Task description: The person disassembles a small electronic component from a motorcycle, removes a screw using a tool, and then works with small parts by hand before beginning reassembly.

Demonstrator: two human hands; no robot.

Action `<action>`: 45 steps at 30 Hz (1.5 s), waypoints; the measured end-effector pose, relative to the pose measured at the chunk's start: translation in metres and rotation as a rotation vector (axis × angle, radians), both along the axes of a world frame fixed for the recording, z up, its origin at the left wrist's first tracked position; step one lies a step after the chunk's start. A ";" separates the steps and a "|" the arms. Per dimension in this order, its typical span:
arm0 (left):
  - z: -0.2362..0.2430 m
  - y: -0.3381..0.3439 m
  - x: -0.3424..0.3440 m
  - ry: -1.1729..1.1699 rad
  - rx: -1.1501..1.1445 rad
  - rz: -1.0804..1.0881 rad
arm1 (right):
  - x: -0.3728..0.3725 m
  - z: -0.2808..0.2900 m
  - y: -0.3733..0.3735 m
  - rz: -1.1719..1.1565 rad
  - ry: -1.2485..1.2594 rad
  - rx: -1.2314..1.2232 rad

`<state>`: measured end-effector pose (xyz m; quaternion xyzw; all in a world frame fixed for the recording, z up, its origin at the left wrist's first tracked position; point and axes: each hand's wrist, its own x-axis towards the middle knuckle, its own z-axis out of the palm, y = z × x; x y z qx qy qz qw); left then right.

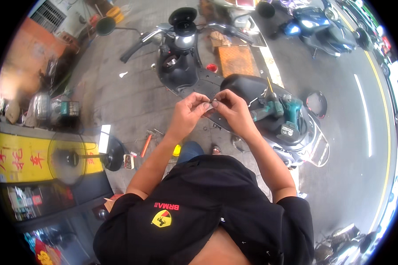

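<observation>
My left hand [189, 114] and my right hand [234, 111] meet in front of me, fingertips pinched close together. Between them sits a tiny dark piece, too small to name and mostly hidden by the fingers. Both hands hover over the footboard [208, 83] of a black scooter, just left of its seat [242, 84]. Two teal cordless power tools lie on the seat's rear, right of my right hand: a drill [276, 106] and a second tool with a battery [291, 117].
A hammer [146, 145] with an orange handle lies on the paving, near a standing fan [68, 157]. Beyond the footboard are a red round container [212, 67] and an orange-brown board [237, 61]. A blue scooter [316, 28] is parked by the road at right.
</observation>
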<state>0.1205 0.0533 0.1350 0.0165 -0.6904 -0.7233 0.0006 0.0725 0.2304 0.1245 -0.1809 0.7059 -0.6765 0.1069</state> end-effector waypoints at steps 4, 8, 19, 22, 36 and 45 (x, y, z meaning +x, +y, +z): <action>-0.003 0.011 -0.013 -0.064 0.073 -0.106 | -0.002 0.000 0.016 -0.047 -0.240 -0.163; -0.005 0.011 -0.027 -0.130 0.043 -0.121 | -0.010 -0.007 0.014 -0.094 -0.185 -0.054; -0.039 -0.055 -0.076 -0.301 0.145 -0.225 | -0.051 -0.017 -0.031 0.097 0.188 0.129; -0.037 -0.085 -0.087 -0.398 0.246 -0.260 | -0.064 -0.015 -0.051 0.170 0.428 0.218; -0.018 -0.157 -0.153 -0.350 0.164 -0.339 | -0.106 -0.015 -0.141 -0.177 0.221 0.268; -0.037 -0.165 -0.172 0.136 -0.102 -0.341 | -0.105 -0.017 -0.154 -0.355 0.117 0.281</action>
